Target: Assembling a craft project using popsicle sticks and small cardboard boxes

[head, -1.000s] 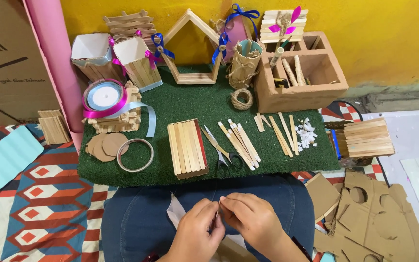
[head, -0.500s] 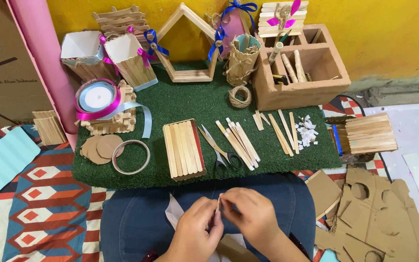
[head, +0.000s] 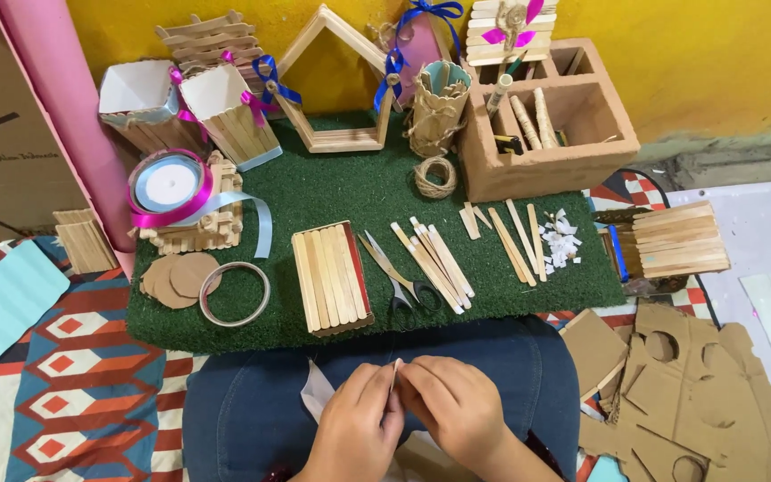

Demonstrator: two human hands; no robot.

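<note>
A bright yellow painted wall (head: pixel 707 54) spans twelve o'clock; a red-and-blue patterned woven floor mat (head: pixel 73 393) lies at eight o'clock.

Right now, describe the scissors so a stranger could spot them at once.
Start at the green turf mat in front of the person's knees. Near its front edge, between the stack of flat wooden sticks and the loose sticks, lie the scissors. They alone are metal there, with dark handle loops toward the person and blades pointing away to the left.

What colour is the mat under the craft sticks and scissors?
Dark green, turf-like mat, seen clearly in the head view.
</note>
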